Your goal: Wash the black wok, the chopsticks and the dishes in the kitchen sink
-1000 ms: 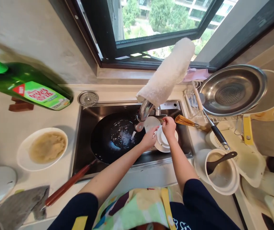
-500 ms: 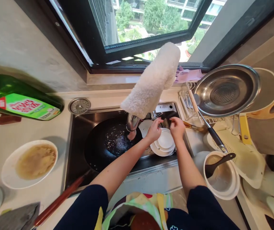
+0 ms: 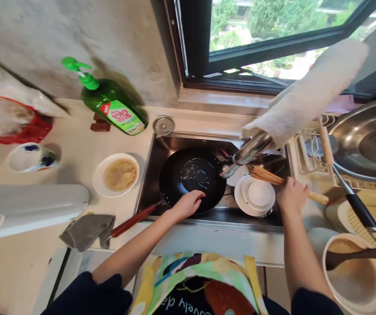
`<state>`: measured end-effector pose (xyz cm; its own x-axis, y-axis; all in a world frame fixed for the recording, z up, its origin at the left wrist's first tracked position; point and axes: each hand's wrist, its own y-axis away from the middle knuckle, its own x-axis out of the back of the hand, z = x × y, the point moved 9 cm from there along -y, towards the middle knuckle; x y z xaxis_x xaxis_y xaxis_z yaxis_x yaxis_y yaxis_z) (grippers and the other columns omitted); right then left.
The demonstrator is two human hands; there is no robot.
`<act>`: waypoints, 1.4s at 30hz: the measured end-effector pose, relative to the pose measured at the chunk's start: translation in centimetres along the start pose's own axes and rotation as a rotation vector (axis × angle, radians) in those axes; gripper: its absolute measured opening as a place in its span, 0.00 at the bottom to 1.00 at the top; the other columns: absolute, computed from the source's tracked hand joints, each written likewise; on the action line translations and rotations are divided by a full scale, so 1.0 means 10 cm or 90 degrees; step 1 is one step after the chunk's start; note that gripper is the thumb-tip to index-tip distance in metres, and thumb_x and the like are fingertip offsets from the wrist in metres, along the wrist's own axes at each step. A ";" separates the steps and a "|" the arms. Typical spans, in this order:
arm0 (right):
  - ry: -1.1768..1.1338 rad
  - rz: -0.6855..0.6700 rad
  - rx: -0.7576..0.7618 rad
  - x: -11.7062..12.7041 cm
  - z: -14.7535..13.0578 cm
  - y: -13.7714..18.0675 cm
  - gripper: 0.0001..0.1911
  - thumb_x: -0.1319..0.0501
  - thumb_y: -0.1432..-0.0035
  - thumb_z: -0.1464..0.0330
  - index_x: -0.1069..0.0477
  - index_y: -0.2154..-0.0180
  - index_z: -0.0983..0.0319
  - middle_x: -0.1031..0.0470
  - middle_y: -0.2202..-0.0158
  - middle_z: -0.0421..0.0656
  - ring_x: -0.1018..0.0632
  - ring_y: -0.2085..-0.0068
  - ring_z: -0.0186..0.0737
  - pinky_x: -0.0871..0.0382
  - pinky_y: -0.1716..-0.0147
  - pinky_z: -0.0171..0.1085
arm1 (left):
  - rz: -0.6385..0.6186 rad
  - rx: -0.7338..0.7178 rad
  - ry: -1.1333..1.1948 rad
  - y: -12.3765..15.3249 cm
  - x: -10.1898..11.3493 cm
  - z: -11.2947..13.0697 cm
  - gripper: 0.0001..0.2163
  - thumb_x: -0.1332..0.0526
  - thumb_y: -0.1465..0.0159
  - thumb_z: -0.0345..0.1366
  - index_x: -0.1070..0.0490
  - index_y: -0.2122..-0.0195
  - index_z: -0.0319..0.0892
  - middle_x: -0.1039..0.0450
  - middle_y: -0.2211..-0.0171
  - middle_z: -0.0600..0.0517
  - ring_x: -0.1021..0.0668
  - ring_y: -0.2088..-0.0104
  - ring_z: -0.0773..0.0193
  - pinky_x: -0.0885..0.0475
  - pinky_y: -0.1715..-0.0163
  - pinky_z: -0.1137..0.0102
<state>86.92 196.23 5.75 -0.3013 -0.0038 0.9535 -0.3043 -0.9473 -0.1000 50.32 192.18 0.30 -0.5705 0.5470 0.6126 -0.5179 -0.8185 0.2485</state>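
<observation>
My right hand (image 3: 293, 196) is closed round the handle of a bamboo pot brush (image 3: 268, 176), its bristles pointing left above the sink (image 3: 148, 175). Stacked white dishes (image 3: 255, 197) lie in the sink just below the bristles. A black wok (image 3: 171, 175) fills the sink's left side, with some water and suds in it. My left hand (image 3: 188, 204) is over the wok's near rim, fingers loosely extended to the right and holding nothing visible. The wok's reddish wooden handle (image 3: 137, 219) sticks out toward the front left.
A faucet (image 3: 250, 151) under a white cloth cover (image 3: 309, 96) reaches over the sink. Left on the counter are a bowl of cloudy liquid (image 3: 116, 175), a green soap bottle (image 3: 115, 105) and a grey cloth (image 3: 87, 229). Right stand a dish rack (image 3: 306, 148) and a pot with a ladle (image 3: 355, 267).
My hands have separated: the left moved over the wok, the right went rightward and now grips the brush, which lay at the sink's right edge. The view has turned left.
</observation>
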 end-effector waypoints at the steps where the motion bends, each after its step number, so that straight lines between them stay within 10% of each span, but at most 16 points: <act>1: -0.004 -0.027 0.051 0.07 -0.29 0.14 0.14 0.52 0.41 0.72 0.35 0.54 0.66 0.29 0.62 0.53 0.29 0.59 0.47 0.44 0.55 0.45 | 0.037 0.033 -0.038 0.17 0.16 -0.16 0.13 0.50 0.38 0.30 0.32 0.54 0.40 0.29 0.55 0.47 0.28 0.54 0.62 0.33 0.51 0.67; 8: -0.101 -0.514 0.361 -0.36 -2.02 1.18 0.25 0.55 0.35 0.61 0.50 0.39 0.61 0.26 0.59 0.52 0.23 0.59 0.47 0.35 0.64 0.38 | 0.038 0.336 -0.359 1.10 0.60 -1.17 0.21 0.46 0.38 0.39 0.41 0.45 0.36 0.35 0.49 0.39 0.31 0.50 0.50 0.36 0.50 0.60; 18: -0.171 -0.463 0.303 -0.28 -3.32 1.32 0.29 0.60 0.34 0.65 0.63 0.35 0.69 0.28 0.57 0.60 0.22 0.58 0.48 0.30 0.62 0.41 | -0.148 0.299 -0.397 1.09 0.38 -1.58 0.11 0.54 0.34 0.34 0.38 0.54 0.38 0.28 0.60 0.41 0.21 0.65 0.54 0.29 0.66 0.64; 22: -0.167 -0.585 0.434 -0.25 -3.17 1.56 0.28 0.52 0.36 0.64 0.52 0.37 0.61 0.24 0.61 0.54 0.21 0.61 0.50 0.30 0.63 0.42 | -0.171 0.306 -0.344 1.16 0.38 -1.64 0.10 0.52 0.35 0.34 0.38 0.54 0.39 0.26 0.61 0.41 0.21 0.65 0.52 0.28 0.66 0.62; 25: -0.077 -0.530 0.365 -0.28 -2.86 1.16 0.25 0.52 0.37 0.66 0.46 0.40 0.66 0.24 0.61 0.58 0.22 0.59 0.53 0.30 0.62 0.44 | -0.181 0.303 -0.317 1.19 0.36 -1.62 0.10 0.51 0.36 0.34 0.37 0.55 0.39 0.25 0.61 0.41 0.21 0.63 0.50 0.28 0.66 0.61; 30: -0.165 -0.501 0.377 -0.16 -3.25 1.04 0.28 0.56 0.35 0.64 0.56 0.36 0.65 0.25 0.58 0.57 0.22 0.57 0.49 0.31 0.60 0.41 | -0.196 0.325 -0.302 1.22 0.32 -1.57 0.10 0.52 0.36 0.32 0.37 0.55 0.38 0.25 0.61 0.40 0.21 0.63 0.49 0.28 0.65 0.60; 34: -0.152 -0.600 0.495 -0.16 -3.18 1.39 0.23 0.50 0.38 0.63 0.42 0.41 0.59 0.24 0.58 0.53 0.21 0.58 0.49 0.31 0.62 0.40 | -0.203 0.358 -0.299 1.30 0.33 -1.62 0.10 0.51 0.37 0.30 0.38 0.55 0.38 0.24 0.61 0.40 0.21 0.62 0.51 0.29 0.63 0.60; 39: -0.066 -0.466 0.351 -0.13 -3.07 0.98 0.26 0.55 0.36 0.68 0.50 0.38 0.68 0.25 0.58 0.61 0.22 0.57 0.53 0.30 0.61 0.45 | -0.204 0.356 -0.326 1.29 0.32 -1.54 0.10 0.53 0.35 0.31 0.38 0.55 0.37 0.25 0.60 0.38 0.21 0.63 0.51 0.28 0.64 0.60; 42: -0.151 -0.489 0.436 -0.08 -3.34 1.12 0.27 0.54 0.36 0.65 0.51 0.37 0.64 0.25 0.58 0.57 0.22 0.57 0.51 0.30 0.61 0.43 | -0.193 0.359 -0.352 1.28 0.33 -1.51 0.12 0.55 0.33 0.35 0.38 0.55 0.36 0.26 0.61 0.37 0.21 0.64 0.50 0.28 0.67 0.61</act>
<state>53.57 196.33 -5.62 -0.0381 0.6809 0.7314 0.2593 -0.7001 0.6653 32.17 186.12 -5.82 0.0119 0.7125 0.7015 -0.1182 -0.6957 0.7086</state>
